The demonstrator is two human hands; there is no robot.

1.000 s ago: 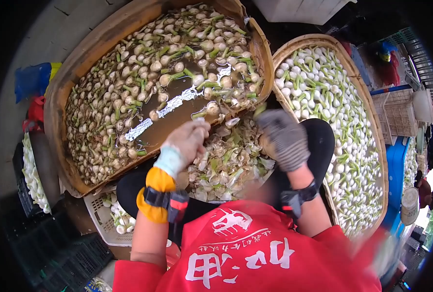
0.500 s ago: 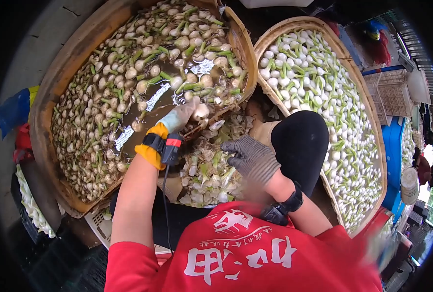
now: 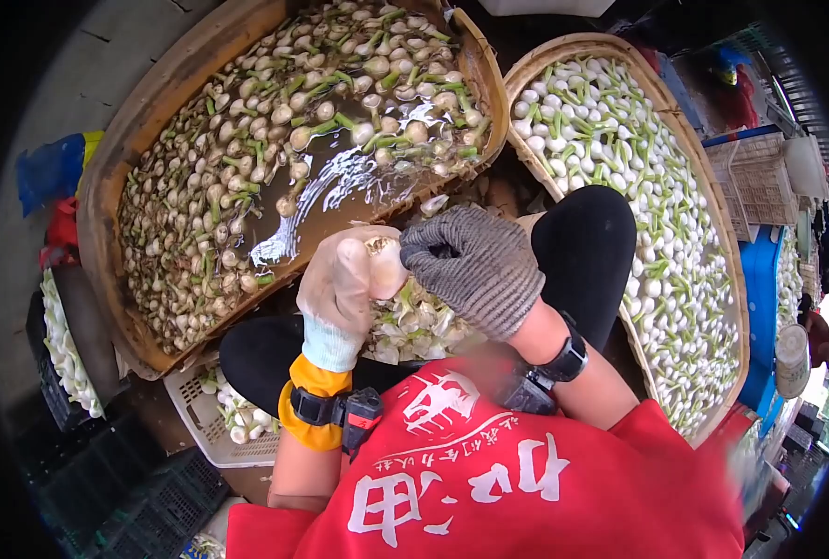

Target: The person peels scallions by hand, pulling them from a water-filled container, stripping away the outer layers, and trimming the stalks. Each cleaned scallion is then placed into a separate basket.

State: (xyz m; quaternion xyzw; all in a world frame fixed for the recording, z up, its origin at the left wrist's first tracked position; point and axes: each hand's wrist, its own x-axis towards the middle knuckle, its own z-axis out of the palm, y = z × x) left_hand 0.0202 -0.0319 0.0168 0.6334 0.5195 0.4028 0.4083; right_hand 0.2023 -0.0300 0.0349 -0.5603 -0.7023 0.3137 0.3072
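My left hand [image 3: 342, 284], in a pale wet glove, is wrapped round a garlic bulb [image 3: 386, 268] with its root side turned up. Against the bulb's right side, my right hand [image 3: 478, 265] in a grey striped knit glove has its fingers curled together; what they pinch, if anything, is hidden. Both hands are above a heap of peeled skins [image 3: 412, 328] between my knees. Beyond them stands a large tub [image 3: 107, 200] of murky water with unpeeled, muddy bulbs. To the right, a second tub [image 3: 724, 270] holds clean white bulbs with green stems.
A white perforated basket [image 3: 211, 430] with some bulbs is by my left knee. Dark crates [image 3: 153, 498] lie at the lower left. Blue and red bags [image 3: 49, 175] hang at the far left. Woven baskets [image 3: 757, 182] and a blue container [image 3: 759, 307] stand at the far right.
My left hand has lifted the bulb from the muddy tub's near edge back toward my body. My right hand, open half a second ago, has curled up and met the bulb.
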